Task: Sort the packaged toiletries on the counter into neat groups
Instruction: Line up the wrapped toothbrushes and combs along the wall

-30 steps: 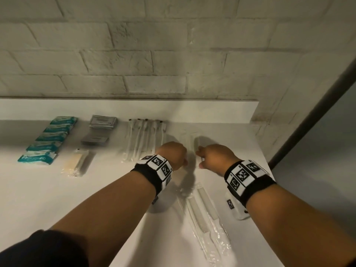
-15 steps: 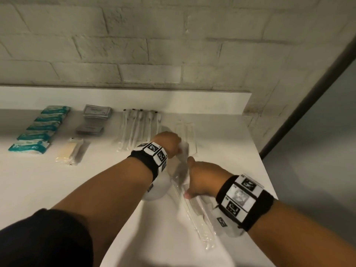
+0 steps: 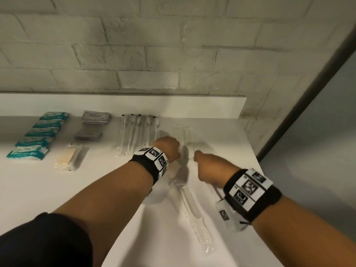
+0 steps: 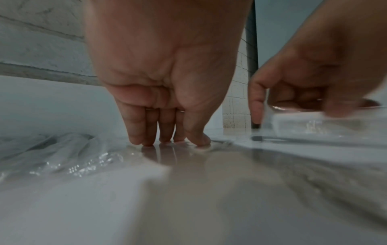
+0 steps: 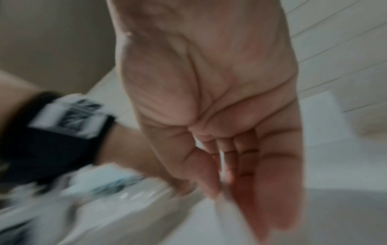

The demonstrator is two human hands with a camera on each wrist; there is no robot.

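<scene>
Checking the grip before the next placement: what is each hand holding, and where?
Right hand pinches a clear comb packet at its end. Left hand holds nothing, fingertips pressing packets on the counter.

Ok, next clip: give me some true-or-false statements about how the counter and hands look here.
1. Five teal packets line the left of the counter. True.
2. The right hand is empty. False: it pinches a clear packet.
3. The left hand presses straight fingertips down onto clear wrapping. True.
4. The grey sachets lie right of the wrapped toothbrushes. False: they lie left of them.
5. A wrapped comb lies between the forearms. True.
</scene>
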